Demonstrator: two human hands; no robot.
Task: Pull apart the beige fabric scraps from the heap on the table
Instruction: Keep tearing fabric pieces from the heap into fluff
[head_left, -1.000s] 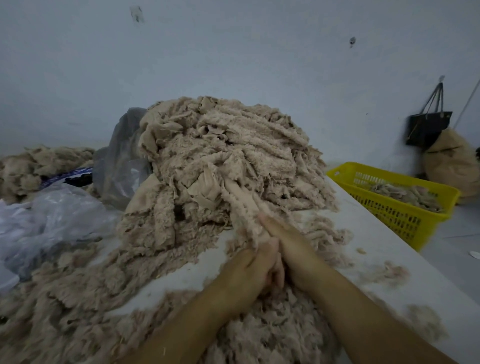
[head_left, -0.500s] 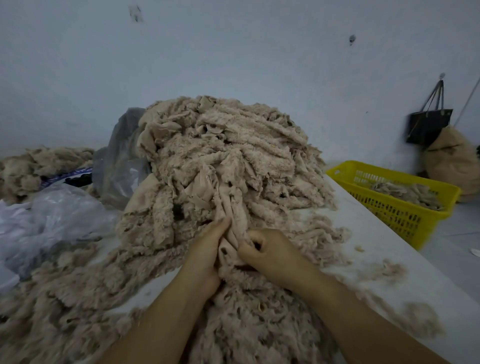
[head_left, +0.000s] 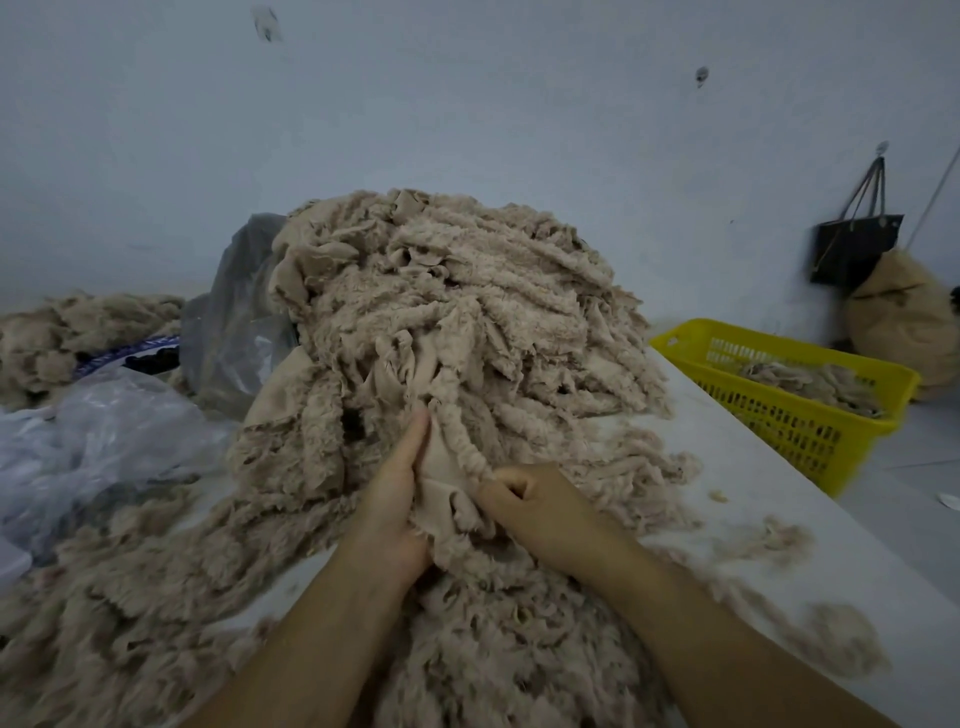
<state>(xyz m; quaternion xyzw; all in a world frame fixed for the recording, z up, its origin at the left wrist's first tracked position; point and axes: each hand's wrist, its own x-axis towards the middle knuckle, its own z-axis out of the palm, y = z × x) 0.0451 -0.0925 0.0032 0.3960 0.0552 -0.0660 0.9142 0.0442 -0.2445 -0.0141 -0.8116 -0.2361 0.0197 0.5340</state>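
At the near foot of the heap (head_left: 467, 312) on the counter (head_left: 753, 467), the left hand (head_left: 395, 499) lays straight fingers against a beige scrap (head_left: 447, 483); the right hand (head_left: 540, 509) pinches its fleecy edge in curled fingers. Light, limp and tangled, it probably wants gripping close to the split.

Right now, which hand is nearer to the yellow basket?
The right hand: the yellow basket lies to its right. The left hand is farther, across the beige scrap.

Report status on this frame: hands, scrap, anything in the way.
Right hand pinching edge of beige scrap, fingers curled. Left hand flat along it, thumb hidden, grip unclear. Scrap's top end runs into heap, not yet free.
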